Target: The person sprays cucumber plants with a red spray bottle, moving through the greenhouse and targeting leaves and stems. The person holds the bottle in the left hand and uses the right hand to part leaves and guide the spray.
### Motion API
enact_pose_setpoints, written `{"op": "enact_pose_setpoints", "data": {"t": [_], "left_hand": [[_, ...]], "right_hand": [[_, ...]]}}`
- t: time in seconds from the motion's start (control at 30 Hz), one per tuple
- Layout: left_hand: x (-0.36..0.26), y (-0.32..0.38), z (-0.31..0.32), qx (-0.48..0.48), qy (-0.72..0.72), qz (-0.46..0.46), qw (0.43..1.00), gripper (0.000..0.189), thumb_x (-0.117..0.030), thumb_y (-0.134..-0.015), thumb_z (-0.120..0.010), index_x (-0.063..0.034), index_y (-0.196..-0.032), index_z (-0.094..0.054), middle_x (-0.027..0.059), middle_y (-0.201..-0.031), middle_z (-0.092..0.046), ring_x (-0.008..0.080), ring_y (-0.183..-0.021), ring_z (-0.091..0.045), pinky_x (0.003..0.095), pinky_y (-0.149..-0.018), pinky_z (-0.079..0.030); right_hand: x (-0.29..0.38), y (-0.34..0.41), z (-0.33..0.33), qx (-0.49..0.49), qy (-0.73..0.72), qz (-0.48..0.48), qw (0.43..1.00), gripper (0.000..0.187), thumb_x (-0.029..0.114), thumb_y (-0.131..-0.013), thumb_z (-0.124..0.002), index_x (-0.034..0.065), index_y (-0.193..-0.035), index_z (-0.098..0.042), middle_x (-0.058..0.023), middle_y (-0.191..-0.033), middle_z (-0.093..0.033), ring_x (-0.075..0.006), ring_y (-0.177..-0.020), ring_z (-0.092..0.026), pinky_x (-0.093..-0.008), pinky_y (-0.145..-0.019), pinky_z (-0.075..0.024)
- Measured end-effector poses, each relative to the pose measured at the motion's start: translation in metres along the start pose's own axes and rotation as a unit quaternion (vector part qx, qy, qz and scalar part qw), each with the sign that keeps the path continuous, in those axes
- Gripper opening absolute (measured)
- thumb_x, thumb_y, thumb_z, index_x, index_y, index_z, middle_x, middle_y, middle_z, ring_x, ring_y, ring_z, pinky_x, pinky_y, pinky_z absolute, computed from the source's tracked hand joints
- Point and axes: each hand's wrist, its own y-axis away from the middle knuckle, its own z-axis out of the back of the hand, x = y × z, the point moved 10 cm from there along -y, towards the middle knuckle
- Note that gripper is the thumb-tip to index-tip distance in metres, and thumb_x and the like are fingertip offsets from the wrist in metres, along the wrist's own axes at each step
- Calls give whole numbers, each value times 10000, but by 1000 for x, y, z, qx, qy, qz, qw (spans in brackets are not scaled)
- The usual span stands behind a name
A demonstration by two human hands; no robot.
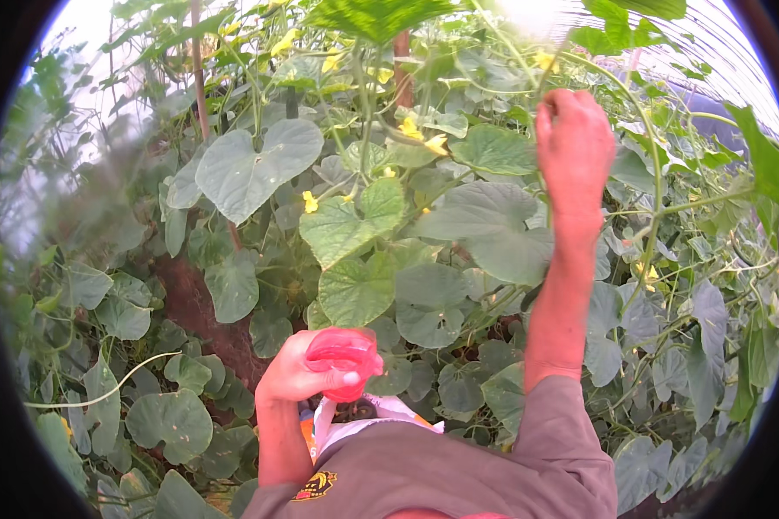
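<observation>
My left hand (292, 373) is wrapped around a translucent red plastic cup-like item (344, 360) in front of my waist, with the thumb across its near side. Higher up on the right, my right hand (578, 146) is raised among cucumber vines, its fingers curled. A thin vine stem (552, 58) runs down to those fingertips, which seem to pinch it; the hand is slightly blurred. Just below and left of this hand hangs a broad cucumber leaf (493, 227). Yellow flowers (422, 135) show between the two hands.
Dense foliage surrounds me on both sides. Upright poles (402, 68) stand among the vines, and a thick curved stem (655, 162) arches right of my forearm. A white and orange printed bag (389, 409) hangs at my waist. Bare reddish soil (201, 311) shows at left.
</observation>
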Motion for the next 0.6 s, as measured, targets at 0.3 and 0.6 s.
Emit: {"op": "enact_pose_setpoints", "data": {"t": [0.3,0.6], "left_hand": [[-4,-13,102,31,40,21,998,442,-40,-825,-833,62,-1222,-669,177,-1107,-759,240,-1016,-730,369,-887,-578],[-9,-50,216,85,43,69,993,429,-57,-815,-846,56,-1191,-673,159,-1079,-749,250,-1017,-718,400,-899,-570]], "right_hand": [[-21,16,44,-191,-124,-178,957,133,172,-931,-700,41,-928,-723,-99,-926,-714,-226,-828,-659,-338,-729,-533],[237,110,4,214,-500,129,829,324,156,-892,-756,7,-1171,-688,-170,-1212,-686,-338,-999,-714,-417,-808,-575]]}}
